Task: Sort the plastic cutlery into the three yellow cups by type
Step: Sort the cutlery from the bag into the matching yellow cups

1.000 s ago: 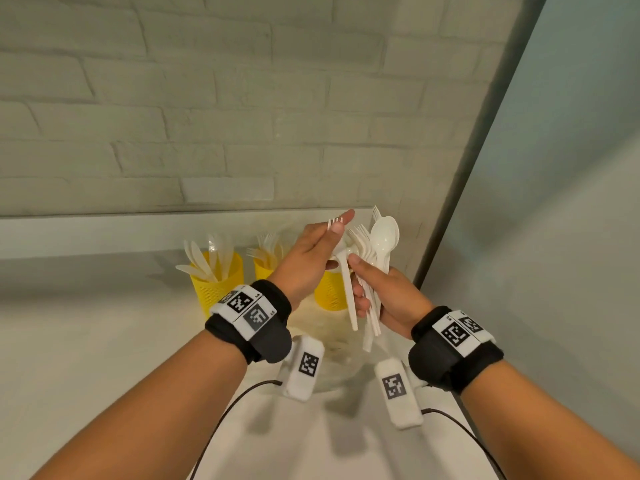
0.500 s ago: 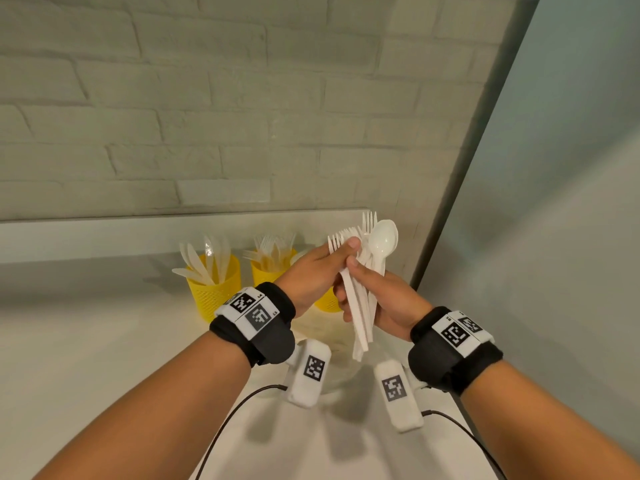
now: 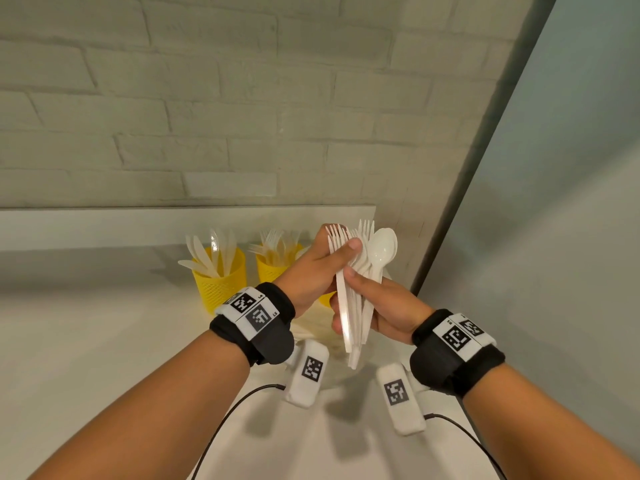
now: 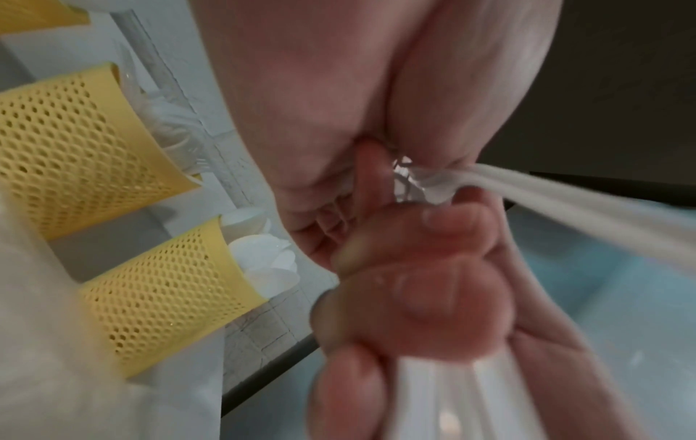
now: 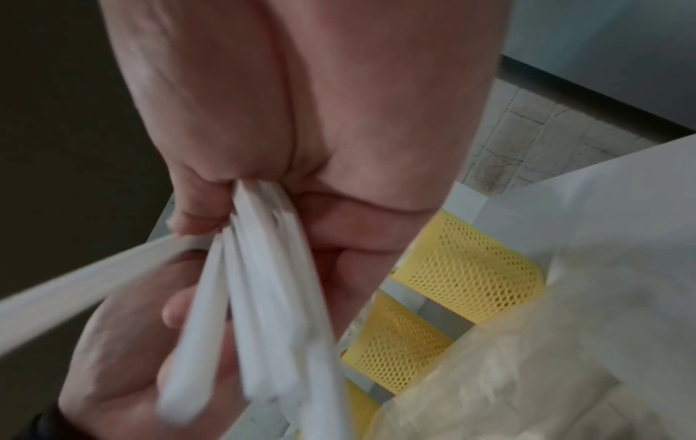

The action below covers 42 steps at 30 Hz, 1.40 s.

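My right hand (image 3: pixel 346 299) grips a bundle of white plastic cutlery (image 3: pixel 358 317) upright above the counter; a spoon (image 3: pixel 381 251) and several forks stick out of its top. My left hand (image 3: pixel 343 247) pinches the forks (image 3: pixel 336 237) on the bundle's left side, near their tines. Three yellow mesh cups stand behind: the left cup (image 3: pixel 220 282) holds knives, the middle cup (image 3: pixel 273 271) forks, and the right cup (image 3: pixel 325 299) is mostly hidden by my hands. In the left wrist view that cup (image 4: pixel 162 297) holds spoons. The handles (image 5: pixel 263 282) fan out below my right palm.
A translucent plastic bag (image 5: pixel 527 357) lies on the white counter (image 3: pixel 86 341) under my hands. A brick wall (image 3: pixel 207 116) with a ledge runs behind the cups. A grey wall panel (image 3: pixel 554 237) closes the right side. Cables trail from both wrists.
My left hand's fingers were stretched over one fork held apart from the bundle; they have now closed on the forks against the bundle. Both hands shifted slightly.
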{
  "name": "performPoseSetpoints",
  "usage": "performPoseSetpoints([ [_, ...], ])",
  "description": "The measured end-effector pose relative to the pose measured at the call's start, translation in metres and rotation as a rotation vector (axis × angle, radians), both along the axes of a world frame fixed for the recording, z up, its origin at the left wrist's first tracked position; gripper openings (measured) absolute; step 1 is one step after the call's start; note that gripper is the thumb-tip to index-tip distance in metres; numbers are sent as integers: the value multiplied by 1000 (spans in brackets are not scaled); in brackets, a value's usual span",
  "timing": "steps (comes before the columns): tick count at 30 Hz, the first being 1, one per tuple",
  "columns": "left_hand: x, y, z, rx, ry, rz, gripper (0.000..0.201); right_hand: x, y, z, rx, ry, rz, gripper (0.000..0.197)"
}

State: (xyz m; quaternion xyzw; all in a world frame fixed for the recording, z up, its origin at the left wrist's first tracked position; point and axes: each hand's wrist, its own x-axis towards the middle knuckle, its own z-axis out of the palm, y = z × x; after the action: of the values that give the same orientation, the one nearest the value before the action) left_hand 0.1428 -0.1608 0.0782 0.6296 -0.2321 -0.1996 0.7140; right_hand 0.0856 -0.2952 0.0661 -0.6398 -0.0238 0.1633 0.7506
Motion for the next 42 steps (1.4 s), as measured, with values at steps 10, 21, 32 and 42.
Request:
performPoseSetpoints([
  [10,3,2,-2,32,-4,-32,19,0,-1,-3,-56,-2,66,55],
  [21,8,-1,-9,-7,-80,283,27,4,-2,-4,-67,10,9,47],
  [32,7,10,-13,14,-140,478,26,6,10,-3,-130,9,77,18],
  [42,16,46,5,203,78,30,5,9,3,-5,-162,30,61,34],
])
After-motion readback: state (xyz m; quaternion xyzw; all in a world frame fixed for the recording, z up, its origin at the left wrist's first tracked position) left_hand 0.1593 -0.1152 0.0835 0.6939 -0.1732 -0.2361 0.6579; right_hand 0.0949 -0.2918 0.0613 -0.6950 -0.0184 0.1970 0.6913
